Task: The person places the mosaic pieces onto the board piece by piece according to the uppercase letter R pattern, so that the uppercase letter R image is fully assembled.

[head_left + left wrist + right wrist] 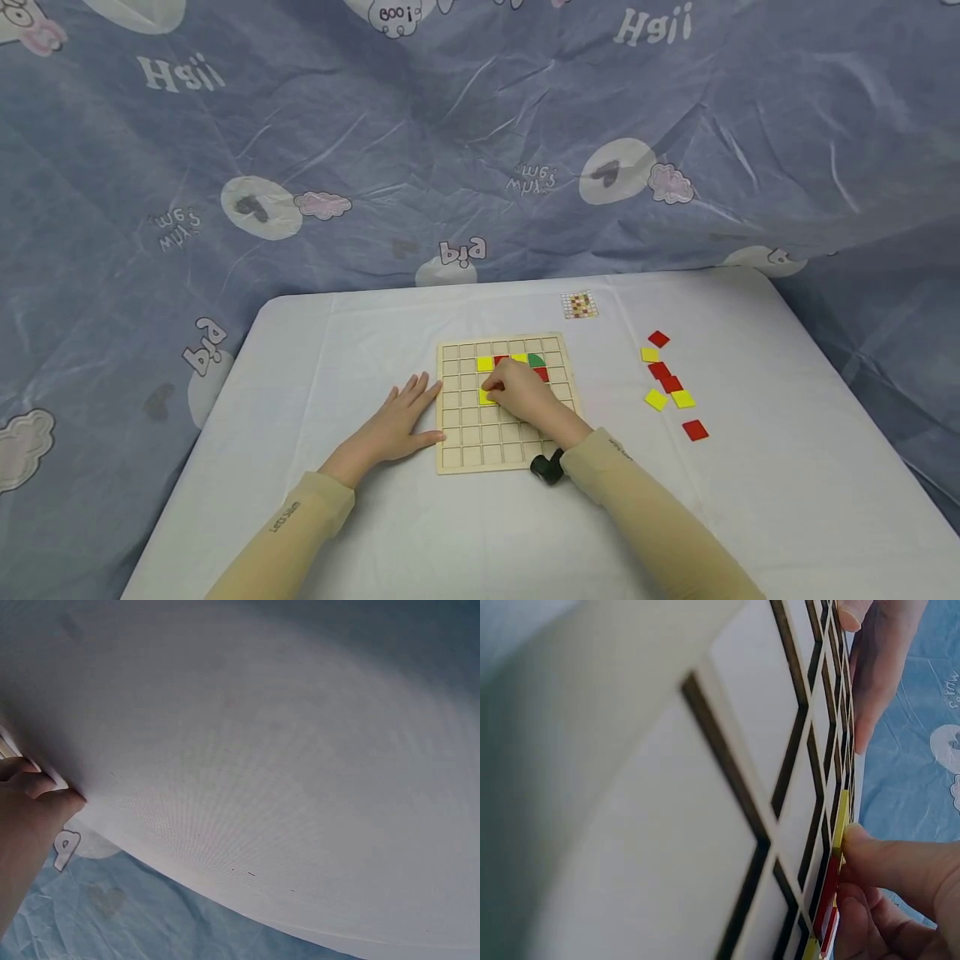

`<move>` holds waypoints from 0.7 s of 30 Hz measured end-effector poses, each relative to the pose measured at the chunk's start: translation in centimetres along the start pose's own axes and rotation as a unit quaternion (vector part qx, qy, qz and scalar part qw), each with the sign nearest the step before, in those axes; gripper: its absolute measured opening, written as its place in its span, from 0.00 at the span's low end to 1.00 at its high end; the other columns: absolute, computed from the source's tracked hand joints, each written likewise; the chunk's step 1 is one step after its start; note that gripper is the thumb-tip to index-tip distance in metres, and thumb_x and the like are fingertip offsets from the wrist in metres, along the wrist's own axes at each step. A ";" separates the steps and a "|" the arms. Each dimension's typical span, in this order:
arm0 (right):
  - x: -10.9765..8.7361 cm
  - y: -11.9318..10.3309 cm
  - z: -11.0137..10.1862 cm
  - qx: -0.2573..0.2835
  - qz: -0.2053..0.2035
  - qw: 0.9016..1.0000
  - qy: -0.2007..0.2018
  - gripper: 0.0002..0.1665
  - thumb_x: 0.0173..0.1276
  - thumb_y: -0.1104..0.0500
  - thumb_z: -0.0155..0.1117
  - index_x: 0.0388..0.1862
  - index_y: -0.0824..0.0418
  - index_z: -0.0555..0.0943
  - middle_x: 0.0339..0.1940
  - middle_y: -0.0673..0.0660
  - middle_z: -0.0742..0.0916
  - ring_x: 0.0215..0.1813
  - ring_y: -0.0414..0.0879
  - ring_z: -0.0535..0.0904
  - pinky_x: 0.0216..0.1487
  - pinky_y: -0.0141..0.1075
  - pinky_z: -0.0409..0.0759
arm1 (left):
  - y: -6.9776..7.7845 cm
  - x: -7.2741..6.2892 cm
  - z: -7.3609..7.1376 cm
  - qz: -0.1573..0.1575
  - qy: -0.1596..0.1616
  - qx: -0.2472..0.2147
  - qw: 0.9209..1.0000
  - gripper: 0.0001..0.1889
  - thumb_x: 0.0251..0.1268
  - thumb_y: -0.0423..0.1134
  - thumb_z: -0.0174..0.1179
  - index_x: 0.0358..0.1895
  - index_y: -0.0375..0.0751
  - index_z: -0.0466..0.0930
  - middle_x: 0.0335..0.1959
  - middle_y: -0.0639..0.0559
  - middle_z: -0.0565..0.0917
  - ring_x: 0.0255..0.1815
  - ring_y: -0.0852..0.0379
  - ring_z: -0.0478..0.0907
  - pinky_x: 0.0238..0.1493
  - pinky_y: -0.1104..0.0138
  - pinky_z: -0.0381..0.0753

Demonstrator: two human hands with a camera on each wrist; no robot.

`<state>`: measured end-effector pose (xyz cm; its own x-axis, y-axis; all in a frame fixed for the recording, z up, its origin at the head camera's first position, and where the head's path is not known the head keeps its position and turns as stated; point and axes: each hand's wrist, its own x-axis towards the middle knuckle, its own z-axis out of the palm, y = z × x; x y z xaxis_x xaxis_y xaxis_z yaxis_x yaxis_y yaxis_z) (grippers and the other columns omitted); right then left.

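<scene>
A pale wooden grid board (pixel 457 417) lies on the white table. My left hand (pixel 397 419) rests flat beside it, fingers spread, with fingertips and thumb at the board's left edge. Over the board's middle, my right hand (pixel 525 394) has thumb and fingers curled at a yellow square tile (pixel 486 398), pinching it at a cell. In the right wrist view, the thumb (pixel 862 846) meets the yellow tile's edge (pixel 841 817), with a red tile (pixel 826 889) close by. A yellow tile (pixel 485 364), a green rounded tile (pixel 536 360) and a red tile (pixel 541 375) sit in upper cells.
Several loose red tiles (pixel 659 371) and yellow tiles (pixel 656 400) lie scattered right of the board. A small card with a coloured grid (pixel 580 305) lies beyond its far right corner. A black device (pixel 547 468) is at my right wrist. A blue patterned cloth (pixel 450 167) hangs behind the table.
</scene>
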<state>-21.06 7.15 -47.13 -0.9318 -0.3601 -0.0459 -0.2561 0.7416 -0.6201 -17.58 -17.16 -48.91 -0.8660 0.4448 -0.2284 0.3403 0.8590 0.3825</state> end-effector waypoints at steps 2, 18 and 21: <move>-0.1 0.1 -0.3 0.013 0.002 1.000 -0.003 0.10 0.63 0.65 0.70 0.44 0.61 0.89 0.39 0.53 0.86 0.39 0.42 0.79 0.41 0.34 0.80 | -0.1 0.0 0.1 0.001 0.000 0.001 1.000 0.46 0.65 0.62 0.58 0.80 0.48 0.49 0.81 0.42 0.45 0.82 0.42 0.39 0.79 0.44 0.41; -4.4 8.2 -9.4 0.079 0.089 0.988 0.095 0.16 0.70 0.56 0.65 0.54 0.60 0.84 0.52 0.60 0.87 0.50 0.54 0.81 0.47 0.41 0.81 | -0.5 0.2 0.2 0.010 0.010 0.006 1.000 0.47 0.65 0.63 0.58 0.80 0.47 0.49 0.81 0.41 0.46 0.82 0.42 0.40 0.79 0.44 0.42; -5.6 11.0 -10.7 0.068 0.117 0.984 0.114 0.16 0.71 0.56 0.64 0.55 0.61 0.84 0.52 0.62 0.87 0.50 0.54 0.82 0.46 0.39 0.80 | -0.6 0.2 0.3 0.008 0.006 0.007 1.000 0.47 0.65 0.64 0.58 0.80 0.47 0.48 0.81 0.41 0.46 0.82 0.42 0.39 0.79 0.44 0.42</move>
<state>-21.41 23.36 -45.27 -0.9987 -0.0400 -0.0323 -0.0050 0.7008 -0.7133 -17.86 -17.50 -49.48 -0.8648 0.4559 -0.2106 0.3595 0.8548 0.3742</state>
